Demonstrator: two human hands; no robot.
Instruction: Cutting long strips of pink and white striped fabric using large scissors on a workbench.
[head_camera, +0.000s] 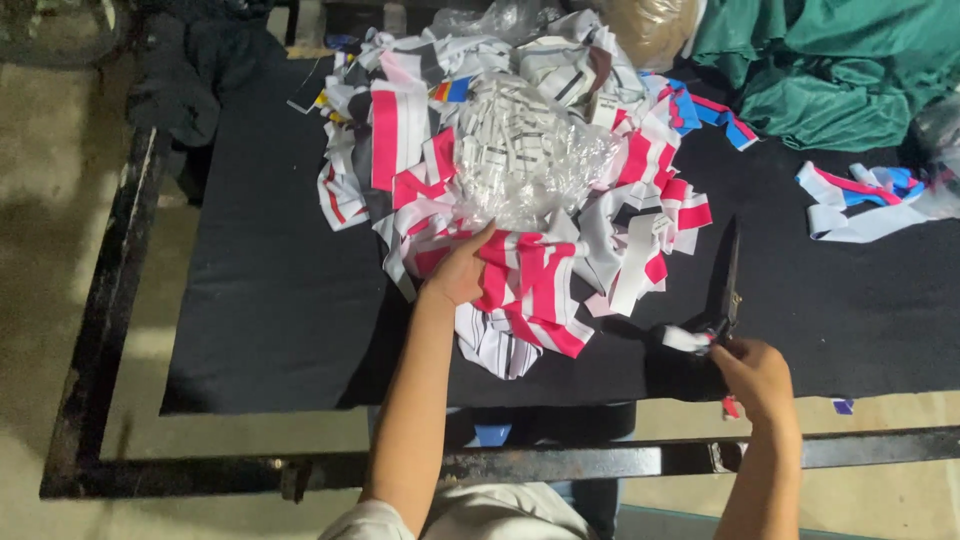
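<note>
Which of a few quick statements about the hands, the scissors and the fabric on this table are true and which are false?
1. The left hand rests on the pile of striped fabric strips. True.
2. The right hand holds the scissors. True.
3. The green cloth lies under the left hand. False: it sits at the table's far right corner.
4. The table mat is white. False: it is black.

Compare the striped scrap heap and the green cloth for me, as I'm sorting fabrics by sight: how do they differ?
The striped scrap heap is many narrow strips in pink, white and grey; the green cloth is one plain-coloured bundle in large folds. The heap lies mid-table under the left hand; the green cloth sits at the far right corner, untouched. Both rest on the black table cover.
</note>
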